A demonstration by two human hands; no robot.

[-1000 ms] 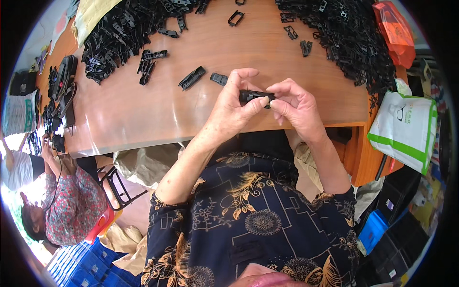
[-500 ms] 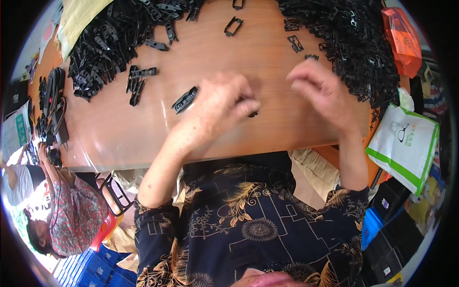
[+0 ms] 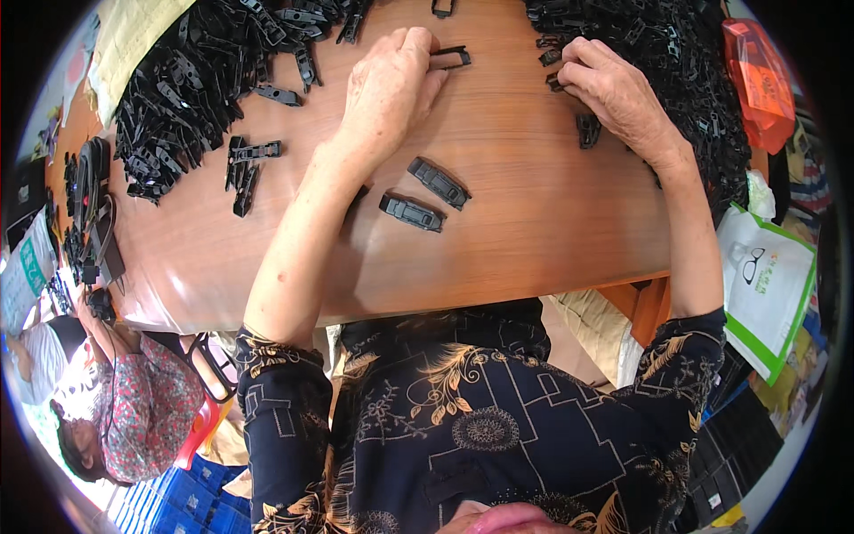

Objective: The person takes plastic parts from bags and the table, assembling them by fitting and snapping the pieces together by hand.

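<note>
My left hand is closed at the far middle of the table, with a black rectangular plastic frame between thumb and fingers. At the edge of the right-hand heap, my right hand pinches a small black plastic frame. Below that hand lies another black frame. Two long black plastic housings lie side by side, slanted, near the middle. A dark piece beside my left forearm is mostly hidden by it.
Heaps of black plastic parts fill the far left and far right. Several loose parts lie at left. An orange-red bag and a white-green bag are at right. Another person sits at lower left.
Both hands have moved away from me: the left to the far frame, now taken hold of, the right to the right-hand heap's edge. Two housings now lie together mid-table.
</note>
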